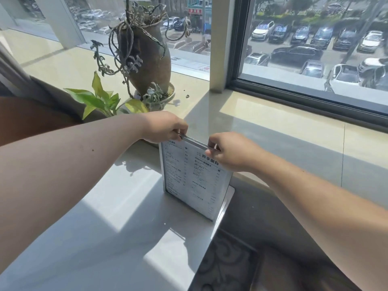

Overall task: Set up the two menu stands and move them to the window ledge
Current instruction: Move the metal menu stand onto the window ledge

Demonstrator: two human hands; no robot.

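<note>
A clear menu stand (189, 181) with a printed menu sheet stands upright on the white table (105, 227), close to the table's far right corner. My left hand (165, 128) pinches the stand's top edge at its left end. My right hand (228, 152) pinches the same top edge at its right end. The stand's flat base (227, 198) sticks out toward the window ledge (283, 139), which runs just beyond the table. Only one menu stand is in view.
A tall brown vase with trailing dried vines (147, 57) stands on the ledge at the back left, on a saucer. A leafy green plant (100, 99) sits in front of it. The window frame (304, 95) borders the ledge. Dark patterned floor (231, 265) lies right of the table.
</note>
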